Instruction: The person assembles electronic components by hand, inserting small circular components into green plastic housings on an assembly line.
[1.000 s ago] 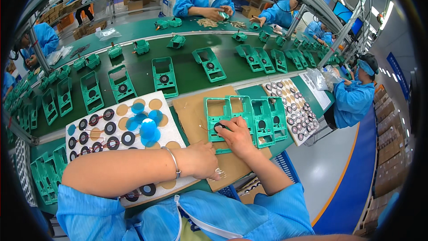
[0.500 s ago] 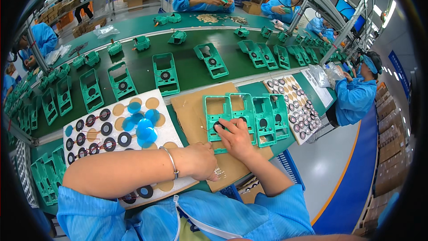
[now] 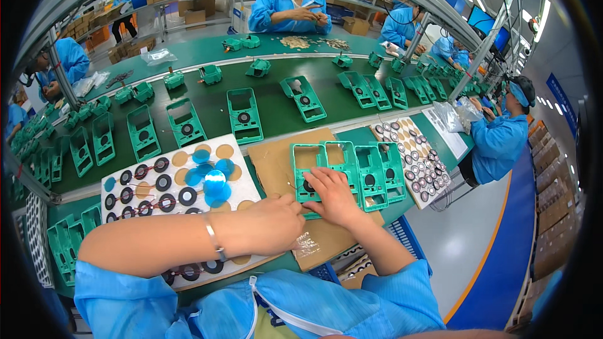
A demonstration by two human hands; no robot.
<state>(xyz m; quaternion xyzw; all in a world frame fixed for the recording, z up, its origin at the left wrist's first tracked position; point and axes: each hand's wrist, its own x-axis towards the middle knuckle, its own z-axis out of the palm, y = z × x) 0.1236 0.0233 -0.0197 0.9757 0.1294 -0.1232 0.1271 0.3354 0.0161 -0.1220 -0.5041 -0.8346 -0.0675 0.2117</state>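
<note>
Four fingers of my right hand are stretched out over the leftmost green plastic housing, and its thumb lies by the near edge. Partly under those fingers is a round black speaker set in the housing. My left hand, with a bracelet at the wrist, is closed at the housing's near left corner. What its fingers pinch, if anything, is hidden. More green housings stand side by side to the right, with black speakers inside. Brown cardboard lies beneath, carrying a shiny clear patch beside my left hand.
On the left, a white foam board holds black speakers and blue discs. Another board with small round parts lies right. Beyond, a green conveyor carries housings. A blue crate sits below right. Co-workers work around.
My left hand has risen slightly toward the housing's near corner. My right fingers have shifted a little on the housing. Across the conveyor, the co-worker's hands no longer hold the green part.
</note>
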